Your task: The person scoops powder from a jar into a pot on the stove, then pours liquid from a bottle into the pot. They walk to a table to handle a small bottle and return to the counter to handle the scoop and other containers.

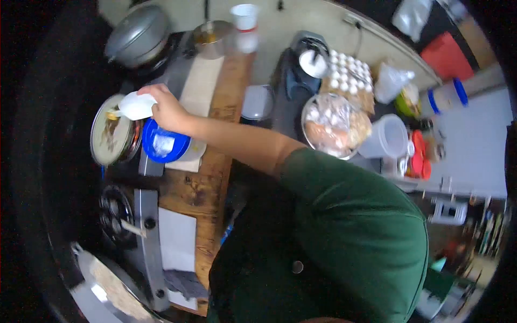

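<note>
My right hand (168, 106) reaches across the stove and grips a white bowl-like container (137, 106). The container is tilted to the left over a wide pan (97, 156). Something yellow (112, 115) shows at its lip. Pale, creamy contents fill the pan, with a brown patch near the middle. Just below my right hand stands a tub with a blue lid (166, 141), a whitish patch on its top. My left hand is out of view.
A lidded grey pot (137, 37) and a saucepan (211, 40) stand at the upper left. A wok (116, 290) sits lower left, near a bare burner (114, 212). Behind my arm are a bowl of bagged food (331, 126), an egg tray (349, 75) and a scale (306, 67).
</note>
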`<state>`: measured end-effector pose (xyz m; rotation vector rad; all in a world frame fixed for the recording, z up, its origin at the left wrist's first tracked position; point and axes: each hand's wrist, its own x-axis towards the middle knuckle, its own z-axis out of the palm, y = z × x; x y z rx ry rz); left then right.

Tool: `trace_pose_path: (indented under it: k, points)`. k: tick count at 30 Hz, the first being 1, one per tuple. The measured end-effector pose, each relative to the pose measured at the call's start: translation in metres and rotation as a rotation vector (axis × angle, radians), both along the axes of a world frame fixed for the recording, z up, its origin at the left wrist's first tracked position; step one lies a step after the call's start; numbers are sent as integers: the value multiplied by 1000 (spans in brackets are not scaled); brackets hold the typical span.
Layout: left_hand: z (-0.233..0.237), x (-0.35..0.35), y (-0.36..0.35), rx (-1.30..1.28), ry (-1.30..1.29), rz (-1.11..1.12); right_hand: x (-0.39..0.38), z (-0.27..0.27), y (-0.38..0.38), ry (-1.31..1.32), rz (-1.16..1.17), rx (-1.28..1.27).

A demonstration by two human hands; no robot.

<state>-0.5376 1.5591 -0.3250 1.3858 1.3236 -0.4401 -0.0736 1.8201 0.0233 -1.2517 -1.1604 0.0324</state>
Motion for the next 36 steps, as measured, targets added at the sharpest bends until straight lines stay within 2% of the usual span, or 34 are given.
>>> trace_pose_path:
  k: [2, 3, 4, 8, 10, 14, 15, 16, 18, 19, 22, 24, 25, 27, 28, 29, 30, 32, 34, 36]
  points:
    - [3, 4, 27, -8, -23, -125, 18, 17, -48, 876, 361, 59]
    - [7, 7, 39, -14, -39, -187, 33, 19, -84, 1027, 439, 92]
    - [8, 9, 51, -18, -55, -248, 39, 24, -125, 1143, 419, 104]
    - [21, 66, 78, -59, -200, -503, 40, 33, -289, 1184, 178, 95]
    - [43, 112, 76, -82, -317, -609, 36, 30, -354, 1234, -43, 46]
    - [117, 250, 41, -180, -674, -785, 17, -4, -462, 1304, -304, 105]
    - [139, 289, 21, -228, -756, -794, 9, -10, -486, 1290, -327, 129]
    - [162, 319, -3, -363, -686, -698, 2, -38, -506, 1291, -357, 153]
    - [249, 370, -69, -351, -787, -699, -8, -100, -540, 746, -779, -53]
    - [272, 389, -103, -345, -862, -689, -23, -23, -552, 1340, -558, 456]
    - [284, 437, -205, -494, -963, -658, -30, -34, -610, 1310, -651, 600]
    - [314, 461, -276, -123, -1126, -887, -29, -43, -656, 1234, -691, 682]
    - [317, 475, -307, -125, -1141, -911, -27, -45, -682, 1219, -740, 710]
    - [311, 499, -372, -157, -846, -880, -22, -54, -742, 1198, -795, 750]
    - [265, 522, -405, -220, -1197, -889, -18, -62, -775, 1157, -832, 566]
    - [284, 537, -433, -227, -948, -888, -17, -66, -807, 1117, -862, 381]
    - [305, 552, -459, -226, -695, -880, -20, -55, -836, 1119, -868, 392]
    - [316, 589, -518, -331, -707, -679, -36, -9, -894, 1315, -879, 309]
    - [306, 654, -555, -49, -702, -981, -53, 0, -956, 1252, -910, 321]
    - [269, 732, -581, 255, -949, -1132, -66, -19, -1019, 1210, -864, 370]
